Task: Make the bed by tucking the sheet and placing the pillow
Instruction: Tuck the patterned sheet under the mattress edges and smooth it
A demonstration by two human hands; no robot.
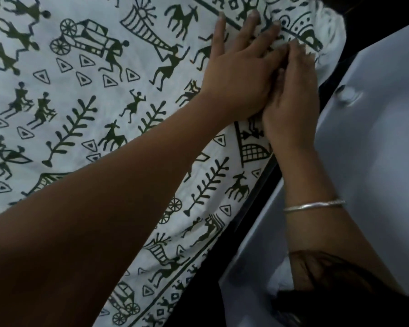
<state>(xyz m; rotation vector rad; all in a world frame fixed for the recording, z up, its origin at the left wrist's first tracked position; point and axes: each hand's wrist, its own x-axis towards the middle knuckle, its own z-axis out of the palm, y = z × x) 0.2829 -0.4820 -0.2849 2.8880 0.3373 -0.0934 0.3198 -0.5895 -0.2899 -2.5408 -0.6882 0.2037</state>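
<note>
Left grip [236, 74] lies flat, fingers straight, pressing the white fabric sheet with dark figure print [80, 90]. Right grip [291, 97], touching the left, curls its fingers round the sheet's edge.

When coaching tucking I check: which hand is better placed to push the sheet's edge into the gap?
Likely right: the right hand sits at the sheet edge beside the dark gap, fingers curled on fabric; the left hand lies flat further in.

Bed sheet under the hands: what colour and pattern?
White bed sheet with dark stick figures, animals, carts, triangles and leafy stems; head view.
</note>
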